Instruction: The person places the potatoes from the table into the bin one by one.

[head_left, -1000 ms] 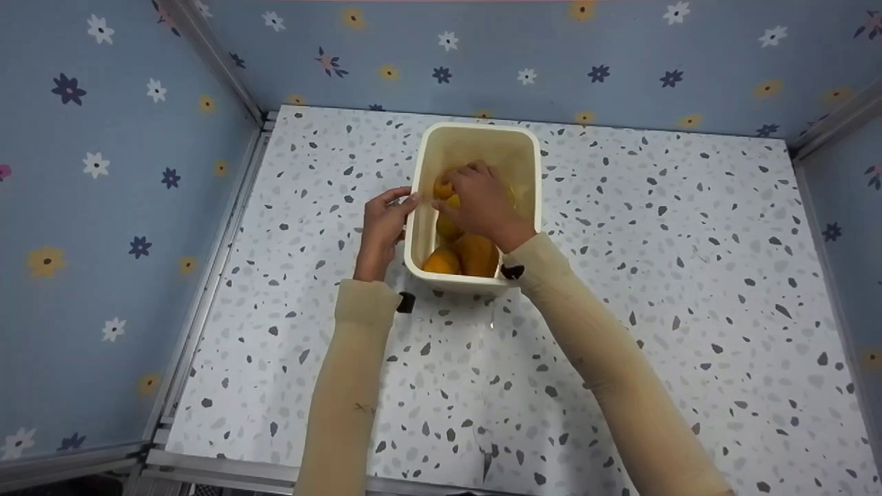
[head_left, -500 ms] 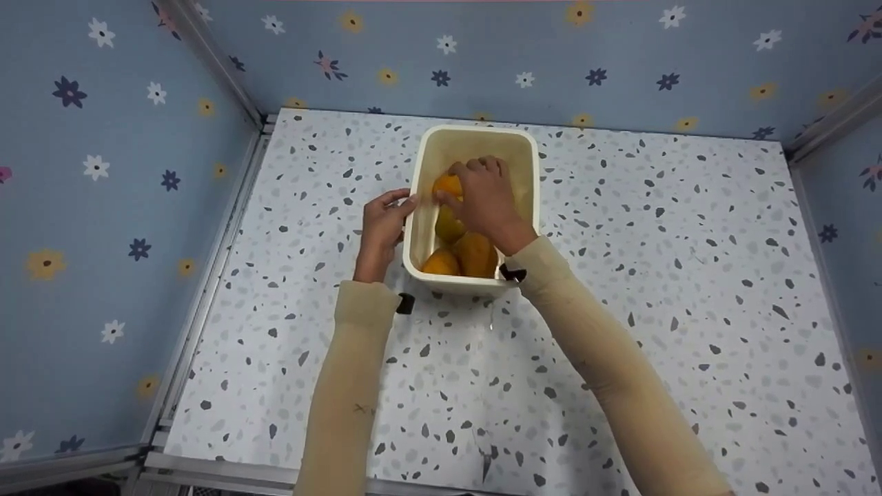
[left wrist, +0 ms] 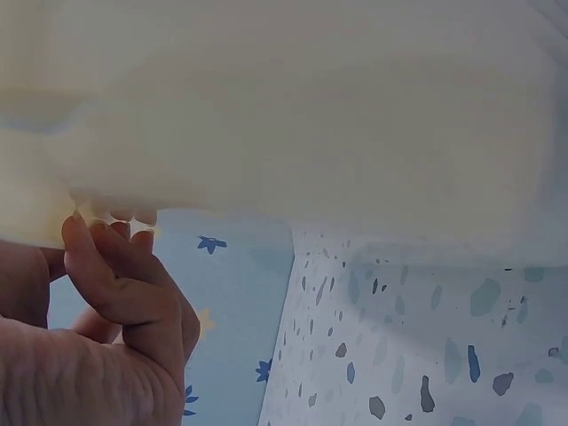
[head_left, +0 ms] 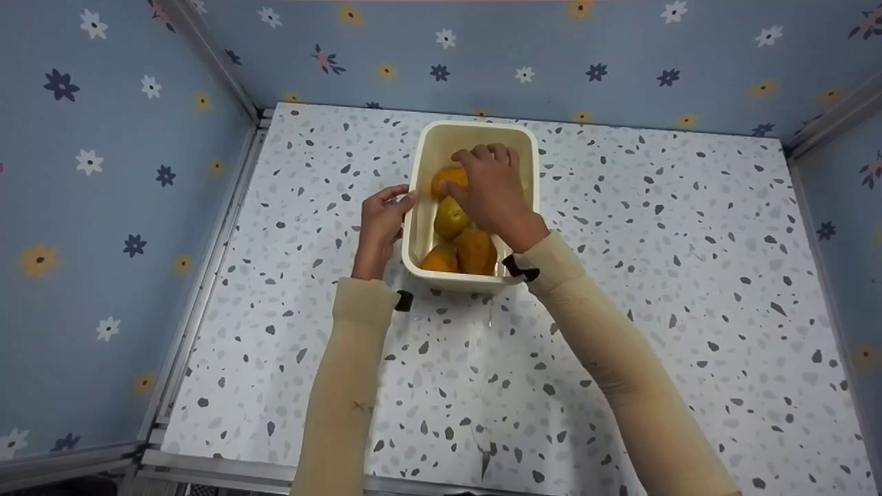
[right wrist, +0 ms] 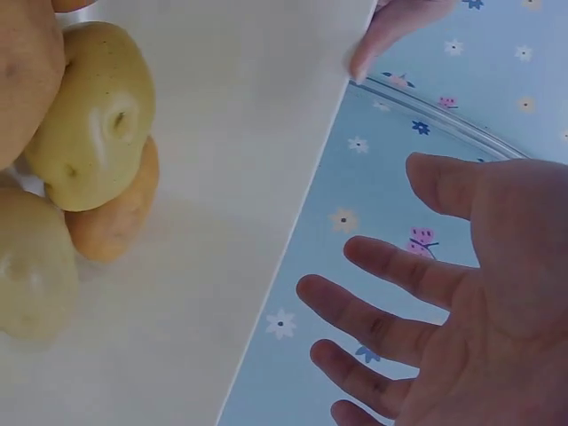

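A cream plastic bin [head_left: 471,280] stands on the table with several potatoes in it; a yellowish potato [head_left: 452,219] and a browner potato [head_left: 476,252] show in the head view. My left hand [head_left: 380,224] holds the bin's left rim, thumb at the edge and fingers outside. Up close in the left wrist view, the left hand's fingers [left wrist: 124,293] are bent against the pale bin wall [left wrist: 293,142]. My right hand [head_left: 493,189] hovers over the bin's far half with fingers spread and nothing in its grasp. It partly hides an orange-looking potato [head_left: 448,181].
Under the bin lies a white speckled tabletop [head_left: 661,310], which extends to both sides and toward me. Blue flowered panels stand close behind the bin, such as the back panel [head_left: 482,55], and along the left and right edges.
My right hand has lifted and shifted slightly right, its fingers spreading and uncovering more of the yellowish potato. The left hand keeps its place at the bin's rim.
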`<state>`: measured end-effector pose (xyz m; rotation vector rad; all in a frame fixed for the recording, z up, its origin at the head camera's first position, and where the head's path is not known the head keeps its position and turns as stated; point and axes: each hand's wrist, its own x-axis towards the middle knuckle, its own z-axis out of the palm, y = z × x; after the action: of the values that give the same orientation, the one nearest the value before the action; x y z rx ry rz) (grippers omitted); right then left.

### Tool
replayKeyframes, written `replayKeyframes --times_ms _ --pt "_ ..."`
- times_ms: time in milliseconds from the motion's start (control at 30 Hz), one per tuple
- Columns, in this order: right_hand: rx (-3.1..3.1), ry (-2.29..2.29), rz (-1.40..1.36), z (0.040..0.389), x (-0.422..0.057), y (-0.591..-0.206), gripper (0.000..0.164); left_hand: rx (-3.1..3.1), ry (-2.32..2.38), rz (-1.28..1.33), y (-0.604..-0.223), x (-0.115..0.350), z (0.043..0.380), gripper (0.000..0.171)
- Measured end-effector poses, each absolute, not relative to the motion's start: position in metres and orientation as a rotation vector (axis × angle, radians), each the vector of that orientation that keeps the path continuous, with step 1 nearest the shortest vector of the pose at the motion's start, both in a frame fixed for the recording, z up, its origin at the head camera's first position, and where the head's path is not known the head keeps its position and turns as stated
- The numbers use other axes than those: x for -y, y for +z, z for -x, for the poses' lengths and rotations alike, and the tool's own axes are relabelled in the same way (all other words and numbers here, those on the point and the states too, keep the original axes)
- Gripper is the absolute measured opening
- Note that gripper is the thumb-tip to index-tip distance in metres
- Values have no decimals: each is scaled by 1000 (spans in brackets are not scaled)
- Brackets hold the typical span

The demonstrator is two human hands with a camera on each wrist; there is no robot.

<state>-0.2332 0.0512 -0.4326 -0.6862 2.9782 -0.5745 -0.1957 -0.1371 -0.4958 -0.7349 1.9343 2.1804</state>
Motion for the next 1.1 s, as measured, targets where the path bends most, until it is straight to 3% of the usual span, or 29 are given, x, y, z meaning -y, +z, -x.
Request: replayKeyframes --times_ms 567,1100 --pt "-3046 -777 603 229 -92 -417 50 -1916 2213 717 -497 139 195 34" --pt "-3130 -950 395 228 -159 -445 44 -1933 2178 737 -496 137 194 34"
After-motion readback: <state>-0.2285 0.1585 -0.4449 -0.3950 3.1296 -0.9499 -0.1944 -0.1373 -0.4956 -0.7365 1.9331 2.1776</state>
